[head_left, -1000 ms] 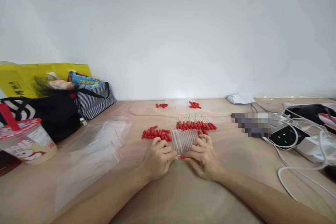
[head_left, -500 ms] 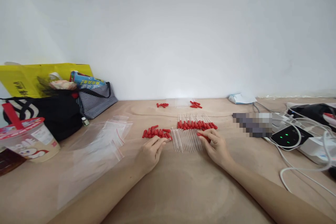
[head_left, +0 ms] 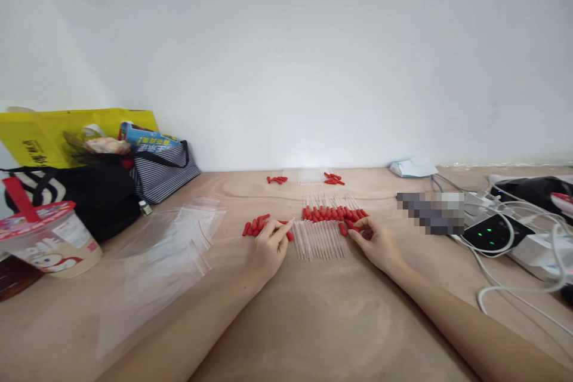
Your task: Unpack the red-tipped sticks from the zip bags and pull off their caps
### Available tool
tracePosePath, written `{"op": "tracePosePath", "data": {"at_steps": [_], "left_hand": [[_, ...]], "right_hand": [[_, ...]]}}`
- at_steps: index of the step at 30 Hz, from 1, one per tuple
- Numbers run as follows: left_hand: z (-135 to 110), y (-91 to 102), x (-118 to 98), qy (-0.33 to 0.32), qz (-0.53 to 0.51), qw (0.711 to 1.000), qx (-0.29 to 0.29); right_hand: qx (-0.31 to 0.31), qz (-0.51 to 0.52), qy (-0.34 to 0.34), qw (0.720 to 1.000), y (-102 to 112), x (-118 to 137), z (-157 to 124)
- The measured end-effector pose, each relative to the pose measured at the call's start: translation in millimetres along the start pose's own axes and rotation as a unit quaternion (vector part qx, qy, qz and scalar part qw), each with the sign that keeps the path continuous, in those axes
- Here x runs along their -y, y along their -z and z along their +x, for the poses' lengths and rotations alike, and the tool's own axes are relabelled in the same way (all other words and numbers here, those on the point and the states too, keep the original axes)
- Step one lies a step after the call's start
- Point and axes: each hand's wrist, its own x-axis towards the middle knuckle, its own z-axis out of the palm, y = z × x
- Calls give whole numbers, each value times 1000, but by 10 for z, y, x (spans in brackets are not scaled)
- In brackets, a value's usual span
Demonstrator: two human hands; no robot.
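Observation:
Clear thin tubes, apparently glass dropper tubes, lie side by side in a row on the table. Behind them is a row of tubes fitted with red rubber bulbs. My left hand is over a loose pile of red bulbs, partly covering it. Its index finger and thumb come together by the leftmost tubes; anything between them is hidden. At the right end of the tube row, my right hand has thumb and index finger closed around a red rubber bulb, with another bulb just beside it.
Clear zip bags lie to the left, near a drink cup and a striped bag. More red bulbs are near the wall. White cables and a black device occupy the right side.
My left hand has moved slightly right and forward, covering more of the bulb pile. My right hand has shifted a little right, and two red bulbs now show at its fingertips.

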Motion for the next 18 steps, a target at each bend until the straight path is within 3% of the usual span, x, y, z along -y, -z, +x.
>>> {"op": "tracePosePath", "data": {"at_steps": [8,18], "left_hand": [[30,-100,8,-29,50,997,46],[60,3,-77,-49,-39,991,119]], "right_hand": [[8,-23,48,999,-31,-9,66],[-33,-23,53,998,-34,-1,47]]}}
